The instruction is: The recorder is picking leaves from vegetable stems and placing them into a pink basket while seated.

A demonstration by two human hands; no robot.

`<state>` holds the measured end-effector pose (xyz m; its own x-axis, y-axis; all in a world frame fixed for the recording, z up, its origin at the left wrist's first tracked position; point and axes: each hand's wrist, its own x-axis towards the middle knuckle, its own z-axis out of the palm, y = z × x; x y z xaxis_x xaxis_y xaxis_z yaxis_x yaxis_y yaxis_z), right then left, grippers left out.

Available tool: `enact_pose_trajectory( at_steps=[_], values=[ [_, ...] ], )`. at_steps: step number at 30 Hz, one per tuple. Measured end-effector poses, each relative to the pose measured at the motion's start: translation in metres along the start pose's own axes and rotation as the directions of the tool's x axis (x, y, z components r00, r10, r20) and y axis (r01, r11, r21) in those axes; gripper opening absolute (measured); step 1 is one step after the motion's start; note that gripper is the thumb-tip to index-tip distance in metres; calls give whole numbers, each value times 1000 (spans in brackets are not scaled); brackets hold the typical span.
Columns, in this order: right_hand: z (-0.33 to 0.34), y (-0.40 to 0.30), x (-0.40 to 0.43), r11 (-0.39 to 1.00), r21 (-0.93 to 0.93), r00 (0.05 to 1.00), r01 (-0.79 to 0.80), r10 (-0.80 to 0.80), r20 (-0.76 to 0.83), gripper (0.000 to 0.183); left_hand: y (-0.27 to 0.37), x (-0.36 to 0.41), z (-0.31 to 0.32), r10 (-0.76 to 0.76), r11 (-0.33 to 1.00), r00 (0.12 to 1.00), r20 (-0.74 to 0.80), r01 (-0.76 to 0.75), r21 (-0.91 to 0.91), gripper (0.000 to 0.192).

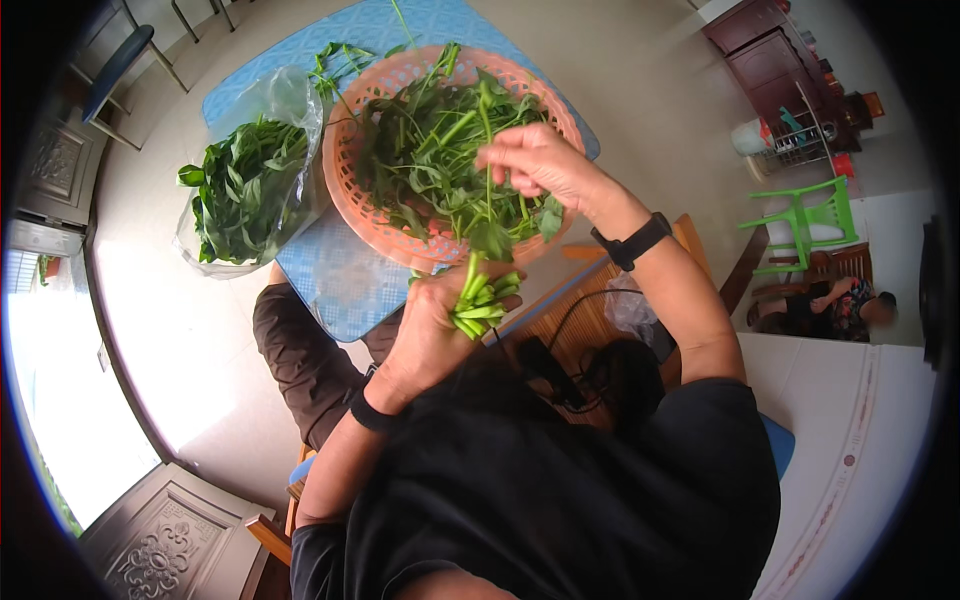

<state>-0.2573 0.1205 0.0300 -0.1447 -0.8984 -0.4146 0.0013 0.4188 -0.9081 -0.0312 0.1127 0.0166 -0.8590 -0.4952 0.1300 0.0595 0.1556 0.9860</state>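
Observation:
A bunch of cut green stems (484, 300), perhaps water spinach, is gripped in my left hand (442, 307), just below the near rim of a pink plastic basket (346, 214). Loose leafy greens (431, 142) fill the basket. Over its right side is my right hand (536, 161), thumb and fingers bent together at an upright green stem (486, 120); whether they pinch it cannot be told. More leafy greens (244, 187) lie in a clear plastic bag (304, 105) left of the basket.
The basket rests on a small table with a blue patterned cover (345, 277); stray sprigs (337, 67) lie at its far side. A wooden bench (592, 307) with cables is at my right. Farther off stand a blue-seated chair (120, 71), a green plastic chair (810, 221) and a seated person (840, 304).

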Motion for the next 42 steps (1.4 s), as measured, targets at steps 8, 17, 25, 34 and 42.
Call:
enact_pose_trajectory(
  at_steps=[8,17,25,34,42],
  values=[
    [-9,-45,-14,927,-316,975,204,-221,-21,23,17,-25,-43,-349,813,848,-397,63,-579,20],
    [-22,-33,2,789,-614,995,-25,77,58,70,14,-62,-69,-328,704,785,-526,-168,-690,16],
    [-1,26,33,-28,-988,979,152,-134,154,105,32,-82,-67,-353,781,703,-617,-142,-608,16],
    [-5,-38,51,407,-890,974,206,-174,146,48,21,-88,-77,-389,722,704,-595,-169,-671,26],
    [-36,-109,51,867,-499,958,0,143,248,49,18,-65,-80,-360,746,768,-530,-103,-657,20]
  ],
)
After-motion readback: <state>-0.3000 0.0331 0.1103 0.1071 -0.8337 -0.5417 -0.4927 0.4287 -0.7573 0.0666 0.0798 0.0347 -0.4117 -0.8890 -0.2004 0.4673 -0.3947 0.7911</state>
